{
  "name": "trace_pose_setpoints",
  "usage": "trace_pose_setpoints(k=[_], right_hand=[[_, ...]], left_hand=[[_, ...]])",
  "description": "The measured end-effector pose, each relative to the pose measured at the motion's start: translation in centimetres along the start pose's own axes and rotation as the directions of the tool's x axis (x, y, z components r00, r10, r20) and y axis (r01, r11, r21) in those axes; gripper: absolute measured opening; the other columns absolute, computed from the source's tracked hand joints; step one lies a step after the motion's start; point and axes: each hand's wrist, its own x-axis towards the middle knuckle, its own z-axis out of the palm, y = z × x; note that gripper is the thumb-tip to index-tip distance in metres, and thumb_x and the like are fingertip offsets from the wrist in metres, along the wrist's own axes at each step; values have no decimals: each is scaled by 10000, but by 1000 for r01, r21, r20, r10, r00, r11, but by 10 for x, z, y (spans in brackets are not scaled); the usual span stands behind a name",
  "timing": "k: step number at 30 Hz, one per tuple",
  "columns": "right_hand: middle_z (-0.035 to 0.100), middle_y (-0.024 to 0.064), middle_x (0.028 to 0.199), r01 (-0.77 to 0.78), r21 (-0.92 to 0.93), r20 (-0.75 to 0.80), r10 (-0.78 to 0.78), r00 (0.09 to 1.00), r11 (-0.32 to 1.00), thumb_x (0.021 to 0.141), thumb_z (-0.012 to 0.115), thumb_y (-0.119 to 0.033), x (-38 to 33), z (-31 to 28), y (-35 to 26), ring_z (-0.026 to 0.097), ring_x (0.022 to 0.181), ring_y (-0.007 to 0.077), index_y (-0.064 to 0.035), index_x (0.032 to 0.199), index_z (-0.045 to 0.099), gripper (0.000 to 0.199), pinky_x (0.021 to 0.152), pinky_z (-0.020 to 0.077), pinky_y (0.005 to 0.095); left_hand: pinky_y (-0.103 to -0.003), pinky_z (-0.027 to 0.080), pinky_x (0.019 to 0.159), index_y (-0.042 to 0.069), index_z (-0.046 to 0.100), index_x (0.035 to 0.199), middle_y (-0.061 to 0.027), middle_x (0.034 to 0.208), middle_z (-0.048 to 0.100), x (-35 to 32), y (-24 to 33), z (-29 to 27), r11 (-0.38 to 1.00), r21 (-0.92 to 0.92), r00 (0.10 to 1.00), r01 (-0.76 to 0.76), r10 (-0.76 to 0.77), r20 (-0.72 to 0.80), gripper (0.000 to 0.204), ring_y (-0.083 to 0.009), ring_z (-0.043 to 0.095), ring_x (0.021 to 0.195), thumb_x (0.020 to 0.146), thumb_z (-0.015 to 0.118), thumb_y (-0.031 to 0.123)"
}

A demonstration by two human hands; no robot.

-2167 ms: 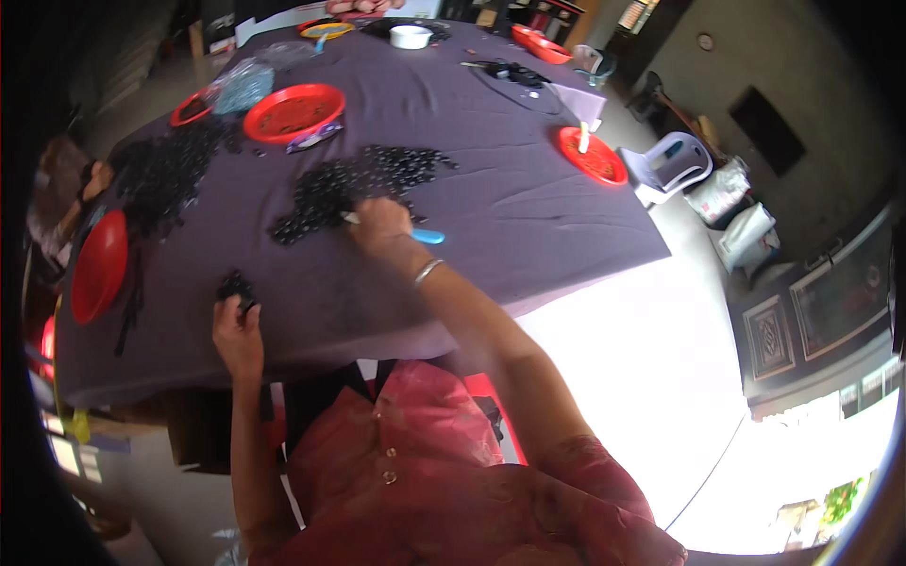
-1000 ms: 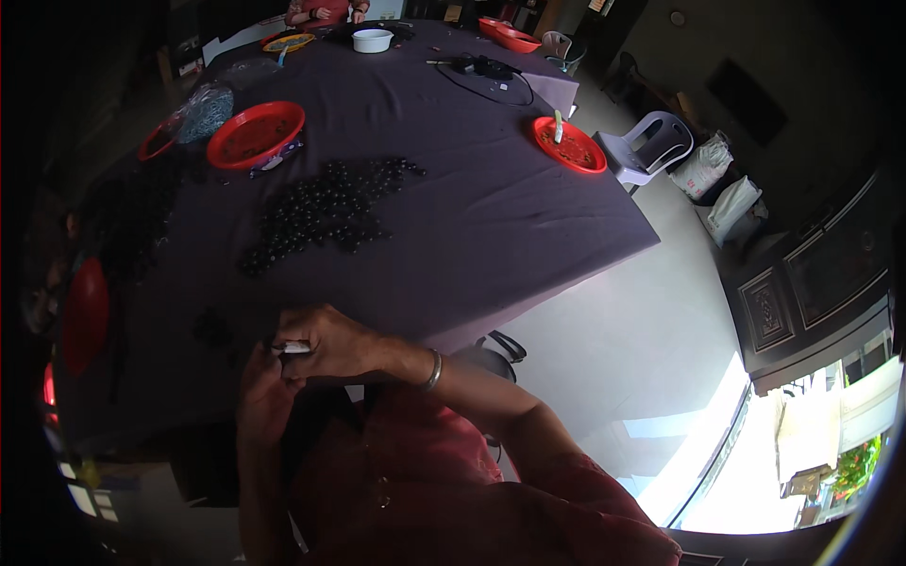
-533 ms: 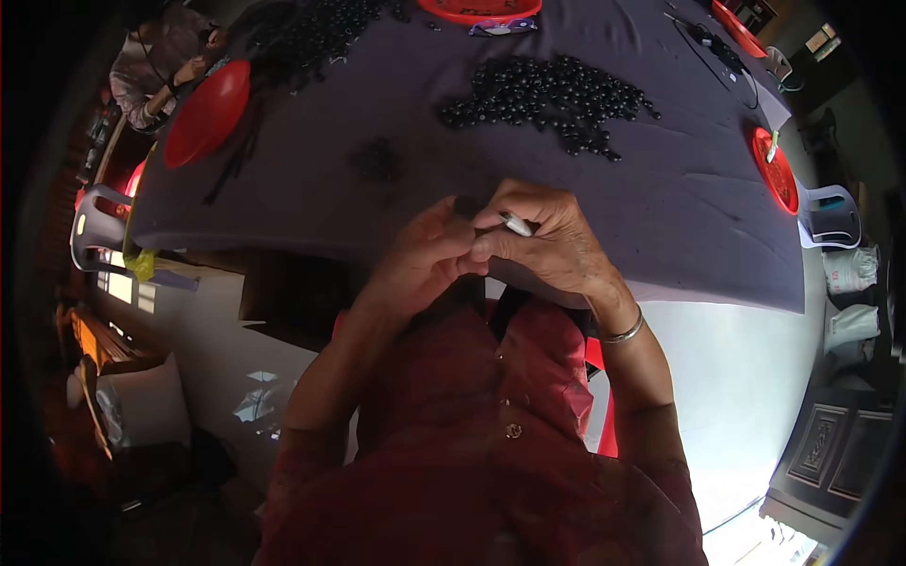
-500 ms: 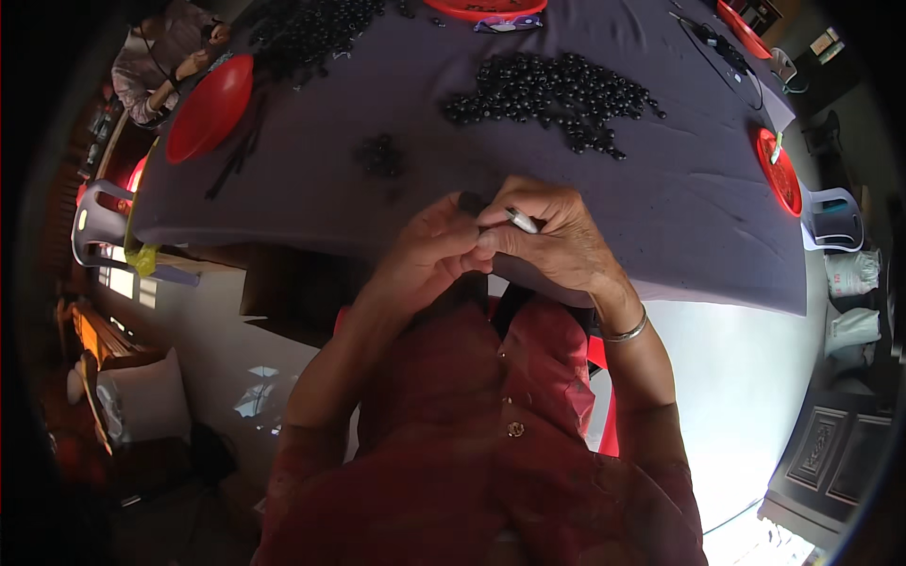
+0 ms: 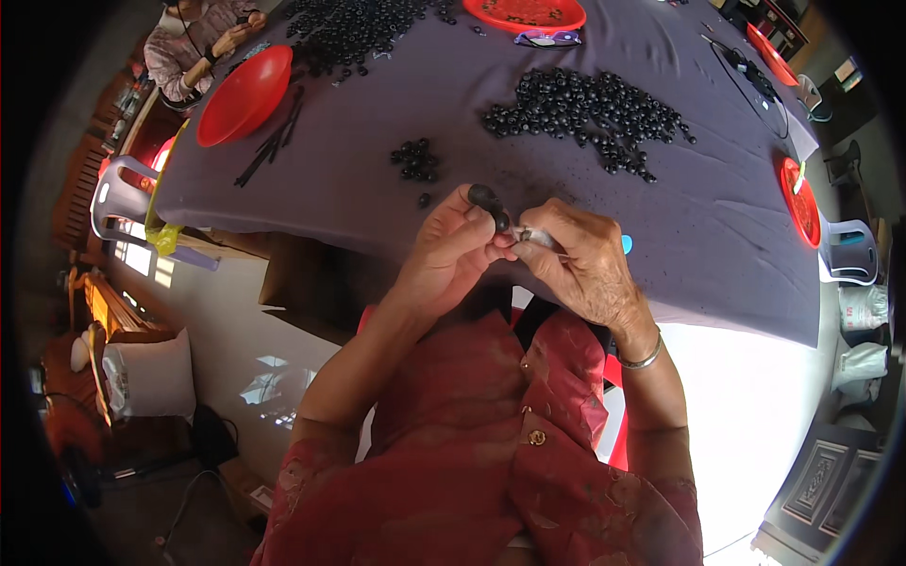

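My left hand (image 5: 444, 255) is closed in a pinch in front of the table's near edge. A small round black bead (image 5: 501, 224) sits at its fingertips, and a black cover (image 5: 484, 197) wraps one finger. Close against it, my right hand (image 5: 587, 259) is closed around a slim tool (image 5: 536, 237) with a whitish body, whose tip is hidden where the hands meet. A blue spot (image 5: 627, 244) shows beside the right hand; I cannot tell whether it belongs to the tool. Beyond the hands lie a small cluster of black beads (image 5: 415, 160) and a larger heap of beads (image 5: 590, 108).
A dark purple cloth (image 5: 330, 179) covers the table. Red trays stand at the left (image 5: 245, 94), far side (image 5: 528, 11) and right (image 5: 800, 203). Dark thin sticks (image 5: 271, 146) lie near the left tray. At the far left another person's hands (image 5: 231, 40) work beside more black beads.
My fingertips have drawn slightly apart, and the bead and black finger cover now show more plainly. The whole view has shifted, so the table appears further right.
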Motion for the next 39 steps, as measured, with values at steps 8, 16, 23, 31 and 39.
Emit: trace_pose_setpoints(k=[8, 16, 23, 31, 39], right_hand=[[604, 69, 705, 50, -111, -9, -52, 999, 993, 762, 706, -144, 2, 4, -2, 585, 586, 250, -47, 827, 625, 142, 506, 469, 345], [607, 82, 715, 26, 50, -15, -25, 1000, 998, 770, 707, -160, 0, 7, 7, 569, 574, 280, -40, 801, 624, 150, 512, 461, 356], [623, 91, 743, -131, 179, -29, 138, 990, 975, 863, 642, -143, 1, 15, 9, 597, 633, 175, -12, 887, 626, 135, 567, 477, 301], [549, -12, 698, -365, 123, -60, 374, 926, 923, 911, 613, -229, 2, -21, 33, 470, 623, 75, -3, 924, 636, 228, 572, 406, 220], [570, 23, 786, -236, 244, 99, 218, 971, 941, 835, 684, -105, 2, 0, 8, 537, 686, 80, 16, 908, 646, 147, 619, 439, 228]], left_hand=[[-306, 478, 782, 105, 528, 1000, 9, 896, 562, 0, -4, -7, 999, -35, 999, 33, -34, -7, 108, -101, 565, 826, 914, 531, 40], [-310, 495, 770, 101, 565, 1004, -26, 931, 625, 2, -5, -10, 999, -44, 998, 27, -24, 66, 90, -119, 598, 851, 924, 538, 71], [-321, 520, 734, 88, 573, 955, -45, 895, 626, 5, -6, -20, 998, -42, 999, 43, -42, 27, 47, -131, 585, 803, 910, 565, 79], [-316, 523, 743, 91, 565, 924, -37, 864, 596, 3, -15, -11, 988, -39, 989, 149, -149, -10, 52, -142, 541, 795, 884, 597, 78], [-315, 515, 738, 97, 493, 1032, -29, 906, 579, 4, -16, -14, 987, -5, 986, 161, -161, -38, 169, -117, 576, 794, 898, 593, 122]])
